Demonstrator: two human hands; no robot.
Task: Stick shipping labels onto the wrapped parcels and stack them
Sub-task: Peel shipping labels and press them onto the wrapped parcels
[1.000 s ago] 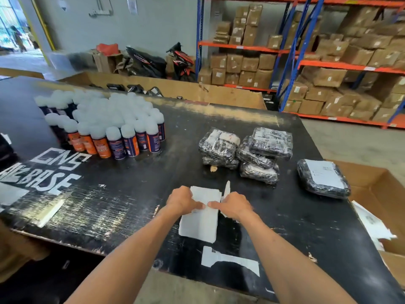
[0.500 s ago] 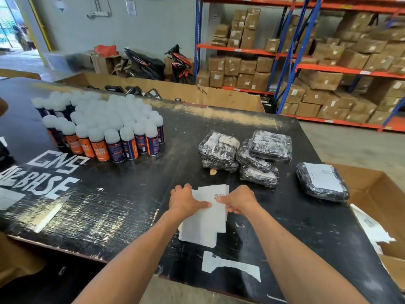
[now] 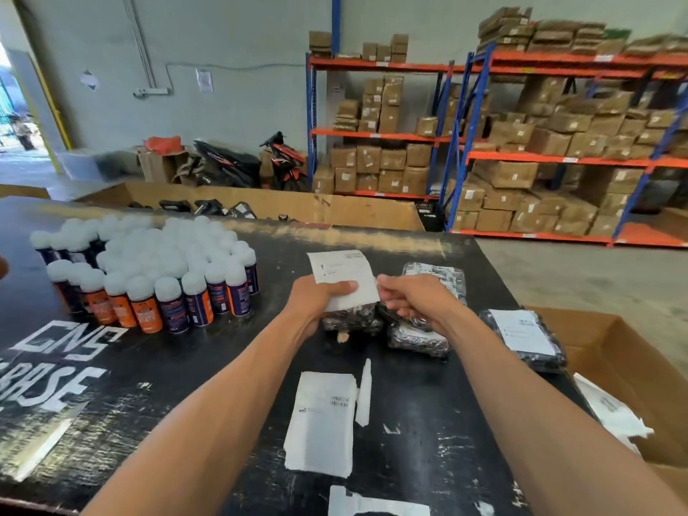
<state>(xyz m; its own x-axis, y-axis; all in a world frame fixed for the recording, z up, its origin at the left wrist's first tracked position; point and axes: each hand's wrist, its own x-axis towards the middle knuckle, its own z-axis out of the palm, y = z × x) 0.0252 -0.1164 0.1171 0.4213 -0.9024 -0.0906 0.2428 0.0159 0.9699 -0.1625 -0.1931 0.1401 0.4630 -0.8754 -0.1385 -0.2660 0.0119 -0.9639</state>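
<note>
On the black table (image 3: 428, 422), soft film-wrapped parcels (image 3: 417, 338) sit clustered beneath your hands. Your left hand (image 3: 316, 297) grips the thin, floppy label (image 3: 344, 273) by its lower edge; your right hand (image 3: 417, 296) pinches its right edge. Judge it light and crease-prone: hold by the margins.

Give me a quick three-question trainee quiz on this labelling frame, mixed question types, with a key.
1. True or false: both hands hold the raised label.
2. Which parcel already bears a label? A) the lone parcel at the table's right edge B) none
3. What lies flat on the table nearest the person?

Key: 1. True: left hand and right hand pinch it. 2. A. 3. The label stack.
</note>
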